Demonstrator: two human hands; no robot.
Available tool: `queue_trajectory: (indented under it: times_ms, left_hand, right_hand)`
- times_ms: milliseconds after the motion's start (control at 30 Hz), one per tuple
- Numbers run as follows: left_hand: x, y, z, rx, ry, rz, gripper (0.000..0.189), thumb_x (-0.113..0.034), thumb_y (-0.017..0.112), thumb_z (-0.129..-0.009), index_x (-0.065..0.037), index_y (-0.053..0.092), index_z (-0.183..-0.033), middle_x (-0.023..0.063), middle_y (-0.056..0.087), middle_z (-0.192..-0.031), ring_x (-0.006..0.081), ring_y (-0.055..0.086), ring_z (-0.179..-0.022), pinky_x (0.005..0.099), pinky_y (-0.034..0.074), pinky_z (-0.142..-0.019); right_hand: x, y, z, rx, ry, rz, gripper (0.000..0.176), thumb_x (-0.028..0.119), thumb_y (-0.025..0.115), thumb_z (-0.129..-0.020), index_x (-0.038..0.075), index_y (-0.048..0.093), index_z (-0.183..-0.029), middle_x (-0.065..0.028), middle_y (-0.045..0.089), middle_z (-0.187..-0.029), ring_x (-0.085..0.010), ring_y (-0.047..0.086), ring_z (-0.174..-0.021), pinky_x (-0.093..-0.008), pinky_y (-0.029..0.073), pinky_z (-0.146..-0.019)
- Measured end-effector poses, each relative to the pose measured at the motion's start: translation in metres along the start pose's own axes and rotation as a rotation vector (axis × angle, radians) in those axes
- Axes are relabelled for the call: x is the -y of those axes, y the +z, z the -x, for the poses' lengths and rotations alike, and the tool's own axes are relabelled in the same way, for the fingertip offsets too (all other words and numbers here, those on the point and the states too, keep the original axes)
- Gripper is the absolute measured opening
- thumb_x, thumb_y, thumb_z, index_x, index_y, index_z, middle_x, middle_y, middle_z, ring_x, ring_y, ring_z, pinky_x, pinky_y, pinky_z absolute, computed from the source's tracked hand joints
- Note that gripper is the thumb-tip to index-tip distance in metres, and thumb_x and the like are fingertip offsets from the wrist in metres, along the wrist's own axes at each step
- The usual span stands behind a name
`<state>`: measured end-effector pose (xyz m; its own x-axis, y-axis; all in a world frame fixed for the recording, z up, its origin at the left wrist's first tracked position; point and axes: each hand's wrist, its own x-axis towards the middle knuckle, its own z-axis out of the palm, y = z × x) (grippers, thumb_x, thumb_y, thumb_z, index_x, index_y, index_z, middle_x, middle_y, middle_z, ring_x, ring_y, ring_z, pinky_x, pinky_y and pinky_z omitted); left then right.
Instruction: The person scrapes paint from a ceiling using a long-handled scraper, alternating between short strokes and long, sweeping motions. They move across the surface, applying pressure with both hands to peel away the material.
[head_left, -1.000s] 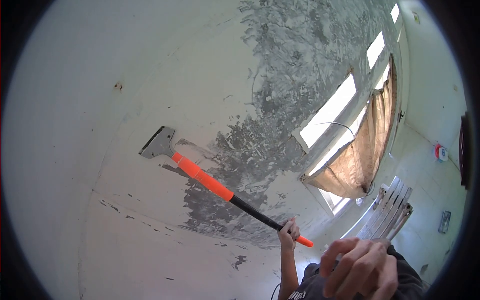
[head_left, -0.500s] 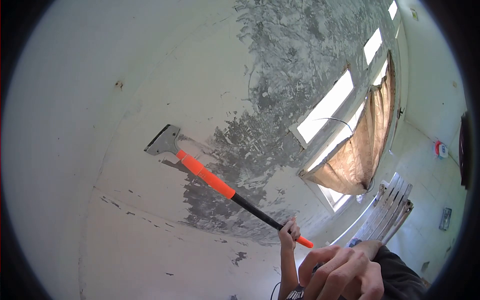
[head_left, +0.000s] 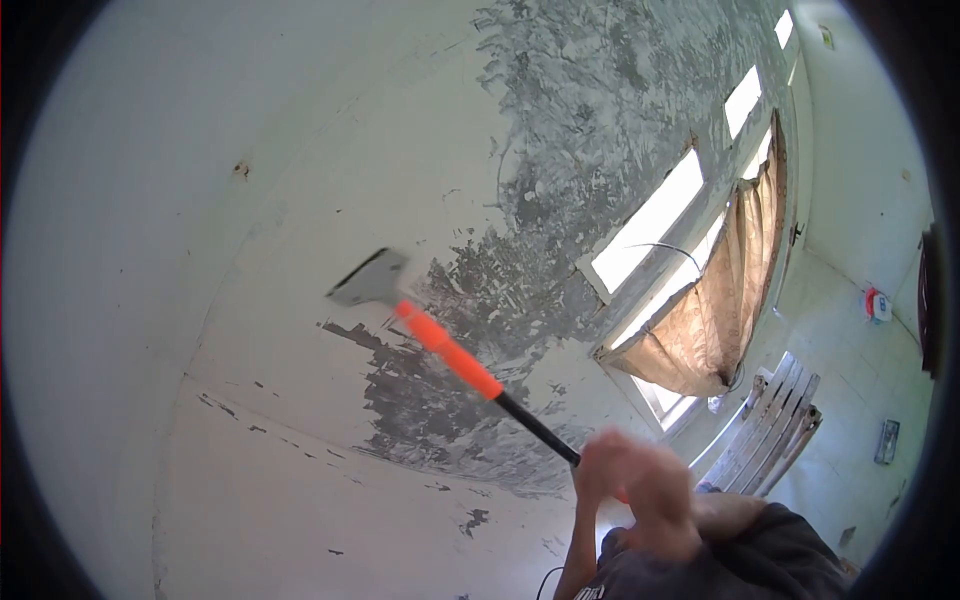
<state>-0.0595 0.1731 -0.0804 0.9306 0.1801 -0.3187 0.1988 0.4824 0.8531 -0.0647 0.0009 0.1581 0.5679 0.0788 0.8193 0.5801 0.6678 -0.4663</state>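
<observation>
A long-handled scraper (head_left: 450, 355) reaches up and to the left, with a wide grey blade head (head_left: 370, 278), an orange grip section and a black shaft. Its blade overlaps the pale surface beside a patch stripped to grey. My left hand (head_left: 594, 474) is wrapped around the lower handle, partly covered by the other hand. My right hand (head_left: 655, 500) is at the orange butt end, right against my left hand. Motion smears its fingers, so I cannot tell whether they grip the handle.
Grey scraped areas (head_left: 570, 130) spread across the pale painted surface (head_left: 300, 200). Bright window openings (head_left: 650, 220) lie to the right, with a brown cloth (head_left: 710, 310) hanging over one. A slatted wooden bench (head_left: 770, 425) stands at lower right. A red-and-white object (head_left: 877, 305) sits farther right.
The scraper head has shifted to the right over the surface. My right hand has moved up from below to the lower handle beside my left hand.
</observation>
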Motion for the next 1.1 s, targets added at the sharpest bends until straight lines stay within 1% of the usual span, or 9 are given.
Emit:
queue_trajectory:
  times_ms: [33,100,200,333,433,567,667,733,1100]
  left_hand:
    - [0.010,-0.001,0.000,-0.026,-0.008,-0.057,0.028,-0.010,0.052,-0.091,-0.013,0.045,-0.064,-0.0055,0.032,-0.046,0.0077,0.028,-0.033,0.0257,0.022,-0.034]
    - [0.041,-0.009,0.002,-0.080,-0.029,-0.174,0.027,-0.010,0.051,-0.089,-0.013,0.044,-0.064,-0.0051,0.034,-0.047,0.0079,0.032,-0.034,0.0257,0.025,-0.034]
    - [0.095,-0.029,0.000,-0.060,-0.018,-0.127,0.022,-0.014,0.046,-0.089,-0.012,0.049,-0.068,-0.0032,0.039,-0.050,0.0091,0.036,-0.036,0.0274,0.025,-0.034]
    - [0.110,-0.003,0.021,-0.205,-0.017,-0.059,0.031,-0.009,0.051,-0.088,-0.014,0.037,-0.060,-0.0047,0.033,-0.047,0.0076,0.031,-0.034,0.0257,0.022,-0.035]
    - [0.111,0.000,0.031,-0.205,-0.074,-0.058,0.032,-0.010,0.051,-0.088,-0.014,0.037,-0.060,-0.0050,0.033,-0.046,0.0078,0.031,-0.033,0.0259,0.022,-0.035]
    - [0.103,-0.007,0.036,-0.160,-0.188,-0.050,0.034,-0.010,0.052,-0.087,-0.015,0.035,-0.057,-0.0054,0.033,-0.046,0.0078,0.030,-0.034,0.0257,0.021,-0.035]
    - [0.078,-0.001,0.040,-0.124,-0.201,-0.036,0.037,-0.013,0.054,-0.087,-0.016,0.036,-0.055,-0.0060,0.033,-0.047,0.0067,0.030,-0.035,0.0250,0.021,-0.036]
    - [0.051,0.008,0.030,-0.105,-0.172,-0.152,0.036,-0.016,0.057,-0.087,-0.015,0.039,-0.055,-0.0075,0.034,-0.048,0.0057,0.031,-0.036,0.0247,0.022,-0.037]
    - [0.086,0.005,0.023,-0.042,-0.313,-0.079,0.032,-0.014,0.052,-0.089,-0.016,0.039,-0.059,-0.0054,0.034,-0.047,0.0082,0.031,-0.034,0.0265,0.023,-0.036]
  right_hand:
    - [-0.022,-0.006,-0.001,-0.059,0.168,0.272,0.047,0.034,0.060,-0.084,-0.004,0.056,-0.112,-0.0179,0.059,-0.105,-0.0314,0.058,-0.090,-0.0413,0.045,-0.081]
    - [-0.089,-0.010,0.002,-0.145,0.279,0.640,0.050,0.032,0.055,-0.089,0.002,0.050,-0.130,-0.0165,0.052,-0.117,-0.0315,0.056,-0.096,-0.0403,0.045,-0.084]
    - [-0.146,-0.018,0.013,-0.228,0.517,0.496,0.051,0.032,0.051,-0.093,0.010,0.043,-0.139,-0.0159,0.050,-0.123,-0.0301,0.056,-0.098,-0.0394,0.046,-0.087]
    - [-0.171,-0.021,0.015,-0.337,0.619,0.476,0.049,0.033,0.050,-0.096,0.007,0.046,-0.137,-0.0157,0.051,-0.122,-0.0264,0.056,-0.100,-0.0381,0.047,-0.084]
    - [-0.192,-0.014,0.014,-0.230,0.703,0.248,0.042,0.039,0.043,-0.101,0.004,0.056,-0.122,-0.0065,0.058,-0.086,-0.0144,0.055,-0.073,-0.0309,0.045,-0.069]
    - [-0.190,-0.012,0.013,-0.194,0.835,0.210,0.037,0.034,0.043,-0.103,0.001,0.057,-0.114,-0.0048,0.056,-0.071,-0.0157,0.057,-0.068,-0.0349,0.045,-0.065]
    - [-0.191,-0.008,0.000,-0.202,0.823,0.294,0.034,0.031,0.042,-0.103,0.000,0.055,-0.108,-0.0095,0.056,-0.069,-0.0225,0.058,-0.065,-0.0381,0.044,-0.061]
    - [-0.195,-0.006,-0.026,-0.265,0.616,0.435,0.032,0.033,0.042,-0.103,0.003,0.053,-0.104,-0.0022,0.049,-0.059,-0.0107,0.046,-0.052,-0.0310,0.038,-0.051]
    - [-0.200,-0.024,-0.004,-0.280,0.594,0.611,0.023,0.020,0.041,-0.103,0.000,0.050,-0.108,-0.0159,0.047,-0.061,-0.0288,0.050,-0.051,-0.0409,0.038,-0.052]
